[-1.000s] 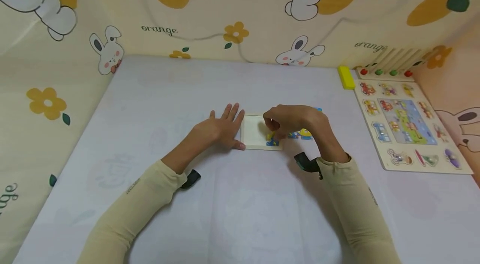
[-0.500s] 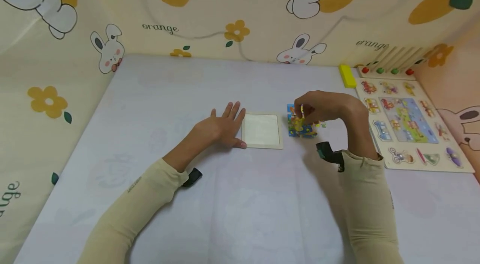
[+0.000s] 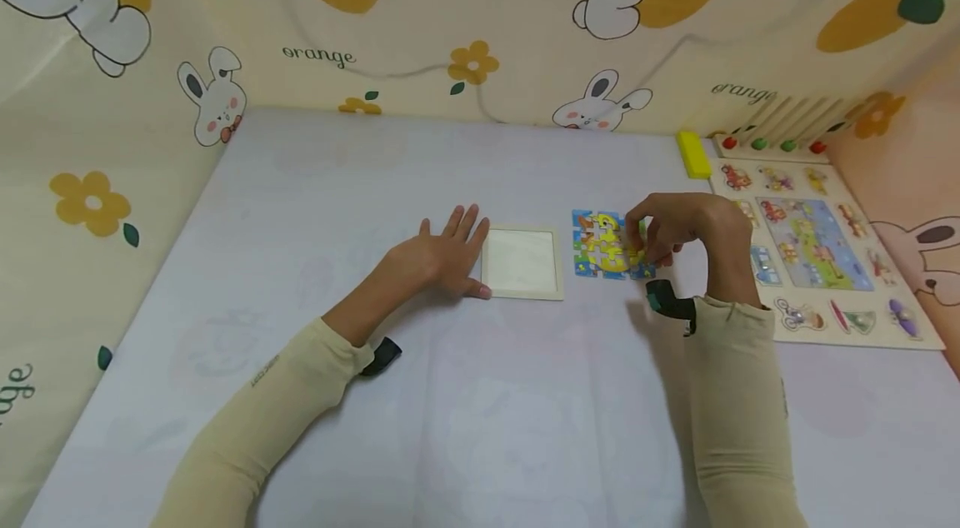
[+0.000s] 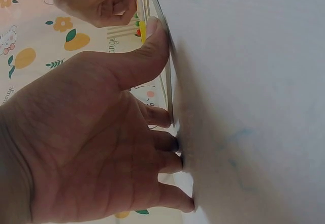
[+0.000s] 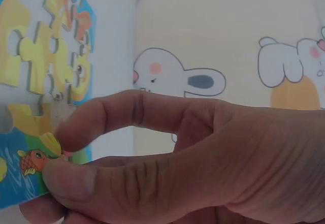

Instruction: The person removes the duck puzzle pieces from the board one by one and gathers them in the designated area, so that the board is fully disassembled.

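My left hand point(image 3: 450, 261) lies with straight fingers along the left edge of a shallow white puzzle tray point(image 3: 561, 266); its thumb rests at the rim in the left wrist view. Right of the tray, several jigsaw pieces point(image 3: 600, 243) with a yellow, blue and orange picture lie loosely together on the table. My right hand point(image 3: 682, 224) is at their right side. There its thumb and finger pinch a puzzle piece point(image 5: 34, 158) with an orange fish on blue. Parts of this piece are hidden behind the fingers. Gaps show between the neighbouring pieces in the right wrist view.
A large wooden picture-puzzle board point(image 3: 817, 316) lies to the right, partly behind the right hand. Beyond it stands a rack point(image 3: 772, 149) with red and green knobs and sticks. A yellow block point(image 3: 693, 155) is beside them, near the patterned back wall.
My right hand has moved from over the tray to the right side of the jigsaw pieces. The yellow-and-blue piece seen over the tray earlier is gone from there. My left hand stays put.
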Demonstrator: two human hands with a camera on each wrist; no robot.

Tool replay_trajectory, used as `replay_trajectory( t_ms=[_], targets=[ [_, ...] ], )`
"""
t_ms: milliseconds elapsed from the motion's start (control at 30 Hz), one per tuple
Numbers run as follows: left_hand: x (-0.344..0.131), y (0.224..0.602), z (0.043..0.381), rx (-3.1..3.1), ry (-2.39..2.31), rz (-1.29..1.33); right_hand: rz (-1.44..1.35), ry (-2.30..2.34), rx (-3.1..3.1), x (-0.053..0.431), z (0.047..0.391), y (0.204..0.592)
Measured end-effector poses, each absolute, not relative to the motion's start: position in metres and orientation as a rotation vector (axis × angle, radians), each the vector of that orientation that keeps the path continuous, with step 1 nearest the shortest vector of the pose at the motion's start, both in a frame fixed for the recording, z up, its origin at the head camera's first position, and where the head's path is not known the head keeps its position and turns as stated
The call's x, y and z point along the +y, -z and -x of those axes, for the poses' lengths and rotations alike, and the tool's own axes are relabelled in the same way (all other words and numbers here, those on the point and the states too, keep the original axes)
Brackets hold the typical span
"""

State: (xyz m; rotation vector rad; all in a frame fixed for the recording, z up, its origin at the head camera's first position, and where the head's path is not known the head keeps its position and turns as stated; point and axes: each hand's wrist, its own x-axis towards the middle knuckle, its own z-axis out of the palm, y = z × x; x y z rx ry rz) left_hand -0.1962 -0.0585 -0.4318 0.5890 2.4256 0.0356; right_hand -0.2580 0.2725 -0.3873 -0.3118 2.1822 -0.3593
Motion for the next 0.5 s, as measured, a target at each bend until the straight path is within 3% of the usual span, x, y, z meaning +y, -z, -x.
replay_trajectory(
  t_ms=[500],
  targets=[
    [-0.0576, 0.43, 0.1969, 2.413, -0.053, -0.588, 0.136, 0.277, 2.232, 0.2734, 0.2588, 0.39]
  ],
)
